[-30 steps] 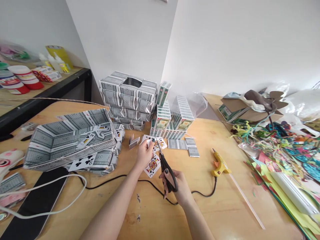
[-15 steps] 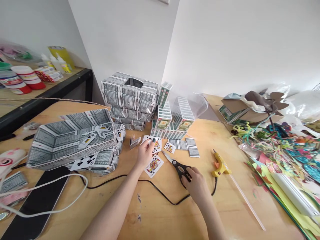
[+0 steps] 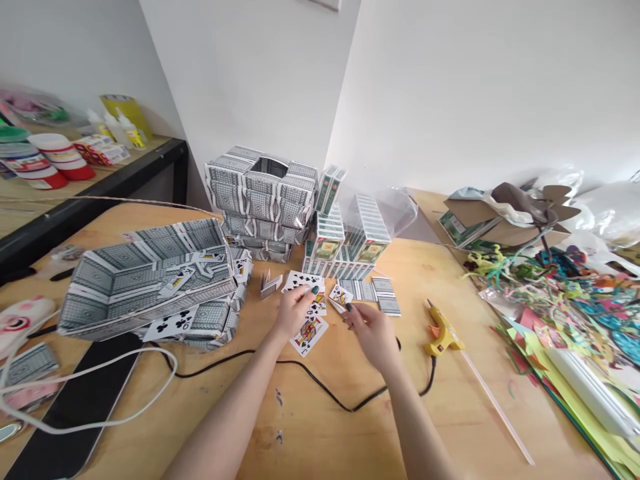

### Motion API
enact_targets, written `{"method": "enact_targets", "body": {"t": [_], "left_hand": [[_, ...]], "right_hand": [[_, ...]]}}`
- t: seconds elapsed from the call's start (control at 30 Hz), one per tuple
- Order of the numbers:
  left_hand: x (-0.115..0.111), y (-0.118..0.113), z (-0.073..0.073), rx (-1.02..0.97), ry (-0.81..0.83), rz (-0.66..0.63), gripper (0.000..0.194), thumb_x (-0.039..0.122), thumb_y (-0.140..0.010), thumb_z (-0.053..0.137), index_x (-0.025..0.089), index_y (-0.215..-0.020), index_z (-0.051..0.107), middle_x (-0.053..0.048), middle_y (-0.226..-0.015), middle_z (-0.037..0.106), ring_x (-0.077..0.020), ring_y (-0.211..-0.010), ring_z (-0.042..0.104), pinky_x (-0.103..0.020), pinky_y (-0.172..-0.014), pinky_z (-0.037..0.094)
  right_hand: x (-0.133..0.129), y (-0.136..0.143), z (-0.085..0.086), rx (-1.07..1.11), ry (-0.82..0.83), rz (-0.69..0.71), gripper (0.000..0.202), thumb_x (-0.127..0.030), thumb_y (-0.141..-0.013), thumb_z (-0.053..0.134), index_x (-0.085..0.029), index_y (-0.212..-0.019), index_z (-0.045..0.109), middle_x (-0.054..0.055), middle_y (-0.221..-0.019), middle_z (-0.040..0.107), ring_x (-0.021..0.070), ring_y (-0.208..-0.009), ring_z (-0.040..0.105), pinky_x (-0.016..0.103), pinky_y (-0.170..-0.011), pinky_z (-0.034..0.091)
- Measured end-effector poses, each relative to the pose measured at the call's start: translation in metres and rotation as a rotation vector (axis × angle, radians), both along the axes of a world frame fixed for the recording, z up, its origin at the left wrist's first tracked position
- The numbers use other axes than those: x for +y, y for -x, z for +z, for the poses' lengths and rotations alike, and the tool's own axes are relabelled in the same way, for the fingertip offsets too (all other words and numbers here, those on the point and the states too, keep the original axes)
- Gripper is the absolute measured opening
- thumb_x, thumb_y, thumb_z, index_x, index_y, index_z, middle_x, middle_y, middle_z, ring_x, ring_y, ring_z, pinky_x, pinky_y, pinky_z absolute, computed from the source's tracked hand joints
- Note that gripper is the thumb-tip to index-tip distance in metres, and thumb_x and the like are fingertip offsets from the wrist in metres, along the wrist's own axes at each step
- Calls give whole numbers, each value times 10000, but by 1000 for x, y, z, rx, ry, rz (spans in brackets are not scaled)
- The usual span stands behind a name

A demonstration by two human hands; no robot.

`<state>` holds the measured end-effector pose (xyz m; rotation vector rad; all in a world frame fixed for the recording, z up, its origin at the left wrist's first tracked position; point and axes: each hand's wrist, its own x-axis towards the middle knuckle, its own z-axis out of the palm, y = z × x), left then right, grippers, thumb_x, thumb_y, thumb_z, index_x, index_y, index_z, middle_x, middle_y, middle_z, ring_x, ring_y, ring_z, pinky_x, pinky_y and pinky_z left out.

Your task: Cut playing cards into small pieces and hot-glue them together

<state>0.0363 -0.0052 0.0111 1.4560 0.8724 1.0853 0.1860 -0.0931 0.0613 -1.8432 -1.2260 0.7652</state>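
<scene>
My left hand point(image 3: 294, 315) is over several face-up playing cards point(image 3: 309, 335), its thumb and fingertips pinched together. Whatever is between them is too small to make out. My right hand point(image 3: 369, 330) is a short way to the right, with the fingers curled into a pinch; their contents are hidden. Mostly covered by that hand, the scissors point(image 3: 337, 307) show a blade tip at its left and a bit of black handle at its right. Beside the fingertips lies a small queen card piece point(image 3: 341, 294). Face-down cards point(image 3: 384, 297) are laid out behind the right hand.
A basket made of folded cards point(image 3: 105, 287) stands left, and a card-covered box point(image 3: 260, 193) at the back. Boxed card decks point(image 3: 327, 247) are stacked against the wall. At right lies a yellow glue gun point(image 3: 443, 333) with its black cord point(image 3: 320, 383) crossing the table.
My right hand has moved left and forward from the scissors' handles to near the blades, closer to my left hand. The left hand has barely shifted.
</scene>
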Motion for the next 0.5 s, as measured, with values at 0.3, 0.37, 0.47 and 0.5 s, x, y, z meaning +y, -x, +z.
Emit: {"method": "enact_targets", "body": {"t": [0.3,0.37,0.47,0.5], "left_hand": [[4,3,-2,-77,35,35,312,356,-772,470,172,-548,356,44,-525,339,-87,-512,319,-225,-494,269],[6,4,-1,-80,35,37,310,355,-768,475,171,-545,362,44,-523,344,-89,-513,325,-226,-494,274],[6,5,0,-57,14,51,316,351,-765,481,171,-533,365,41,-520,346,-93,-522,339,-228,-499,283],[6,6,0,-48,7,69,321,350,-764,480,171,-527,359,41,-518,343,-93,-522,337,-228,-498,283]], "right_hand": [[38,44,-9,618,-55,-16,265,-430,-672,612,-167,-676,584,-8,-591,550,122,-529,528,249,-478,484],[40,47,-9,660,-62,5,259,-427,-676,614,-169,-693,589,-10,-621,557,115,-541,524,236,-464,477],[43,49,-12,659,-84,20,241,-404,-658,644,-170,-696,600,-5,-666,582,108,-550,515,223,-453,458],[44,49,-14,667,-82,24,232,-391,-649,654,-168,-689,603,-5,-661,585,105,-541,513,222,-454,450]]}}
